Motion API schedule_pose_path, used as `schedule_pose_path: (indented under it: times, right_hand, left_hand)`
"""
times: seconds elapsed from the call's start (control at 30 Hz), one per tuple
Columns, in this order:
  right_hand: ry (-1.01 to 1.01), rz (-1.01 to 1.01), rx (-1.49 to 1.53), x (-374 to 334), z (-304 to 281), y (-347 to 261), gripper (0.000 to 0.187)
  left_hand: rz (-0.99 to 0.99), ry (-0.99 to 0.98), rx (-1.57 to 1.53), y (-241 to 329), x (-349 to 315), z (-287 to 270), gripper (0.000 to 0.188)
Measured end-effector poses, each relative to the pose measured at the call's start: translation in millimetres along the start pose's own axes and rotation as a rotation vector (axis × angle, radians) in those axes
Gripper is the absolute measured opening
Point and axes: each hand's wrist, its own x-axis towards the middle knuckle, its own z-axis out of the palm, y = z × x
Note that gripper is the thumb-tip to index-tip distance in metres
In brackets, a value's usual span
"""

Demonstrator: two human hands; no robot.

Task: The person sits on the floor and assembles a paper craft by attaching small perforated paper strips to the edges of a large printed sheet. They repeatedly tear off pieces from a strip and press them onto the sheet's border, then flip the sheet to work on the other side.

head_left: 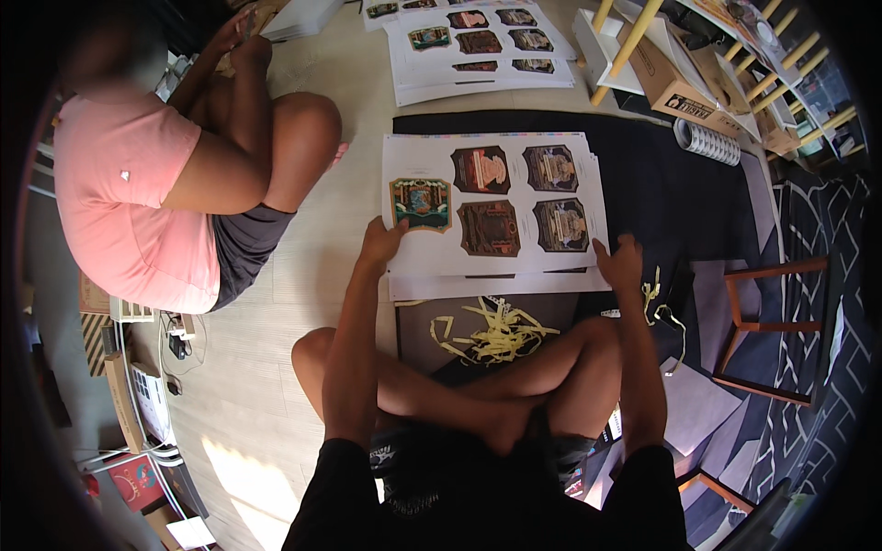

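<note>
A large white printed sheet (551,253) lies in front of me, bearing dark ornate label shapes in rows. My left hand (380,245) pinches its left edge, thumb on top beside a green-and-gold label (421,204). Whether that label is loose or printed on the sheet I cannot tell. At the lower right edge, my right hand (621,263) grips the sheet with fingers closed. More white sheets (432,288) stick out beneath its near edge. Between the sheets and my crossed legs sits a tangled heap of thin pale-yellow strips (501,335).
Beneath the sheets is a dark mat (671,202). Other printed sheets (413,69) are stacked at the far side. A person in a pink shirt (133,197) sits at the left. A white patterned roll (707,142), a cardboard box (675,83) and a brown wooden frame (781,326) stand at the right.
</note>
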Motion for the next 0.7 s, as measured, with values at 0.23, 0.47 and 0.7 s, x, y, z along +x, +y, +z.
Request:
schedule_pose_path:
  times: [0.23, 0.47, 0.7]
  right_hand:
    - [-0.789, 0.864, 1.454, -129, 34, -64, 0.073]
    - [-0.418, 0.602, 1.730, -152, 111, -75, 0.040]
    - [-0.318, 0.432, 1.580, -148, 65, -100, 0.036]
  left_hand:
    - [-0.063, -0.027, -0.279, -11, -67, -4, 0.032]
    - [-0.186, -0.013, -0.250, -53, -96, -9, 0.031]
    - [-0.228, -0.180, -0.500, -45, -94, -23, 0.038]
